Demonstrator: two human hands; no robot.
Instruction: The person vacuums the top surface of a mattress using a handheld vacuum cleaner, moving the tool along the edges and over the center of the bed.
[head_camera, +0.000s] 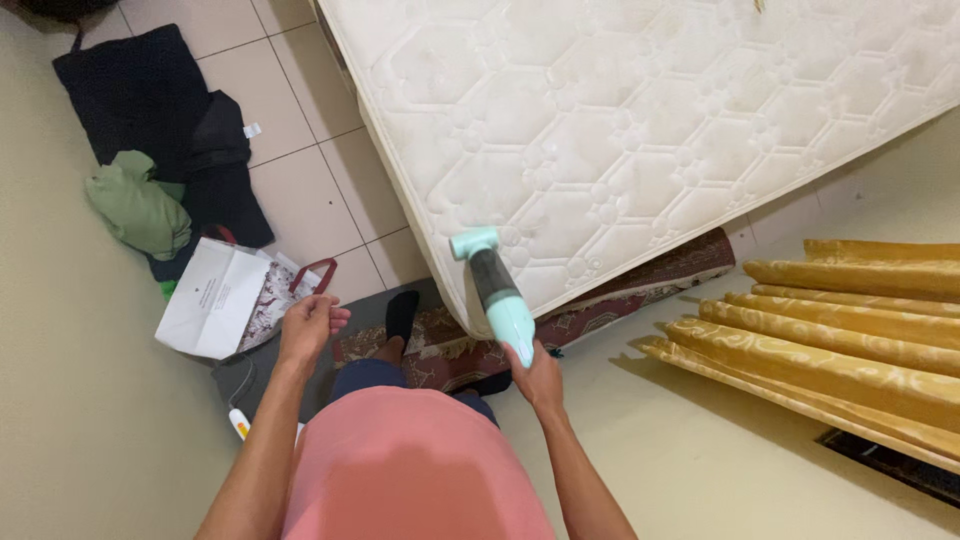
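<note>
Mint green is the colour of the little hand vacuum (497, 295) you hold. It has a dark see-through middle and a flat nozzle on top. There is one vacuum. Your right hand (538, 378) grips its handle at 6 o'clock, and the nozzle touches the corner of the one white quilted mattress (640, 120). Your left hand (308, 325) is at 8 o'clock, fingers curled in, holding nothing. Near it, at 9 o'clock, lies one white paper bag (215, 298) on the floor. One green cloth (140, 208) sits on dark clothes (150, 105) at 10 o'clock.
</note>
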